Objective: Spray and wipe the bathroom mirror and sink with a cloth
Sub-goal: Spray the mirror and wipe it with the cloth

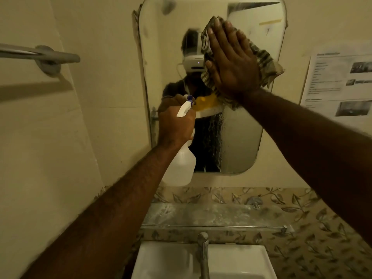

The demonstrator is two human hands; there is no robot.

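A tall wall mirror with rounded corners hangs above the white sink. My right hand lies flat with fingers spread, pressing a striped cloth against the upper part of the glass. My left hand grips a white spray bottle by its neck, with the nozzle aimed at the mirror's lower middle. Wet streaks run down the glass below the cloth.
A grey towel rail juts from the left wall. A glass shelf runs below the mirror, above a chrome tap. Printed paper sheets hang on the wall to the right. Leaf-patterned tiles surround the sink.
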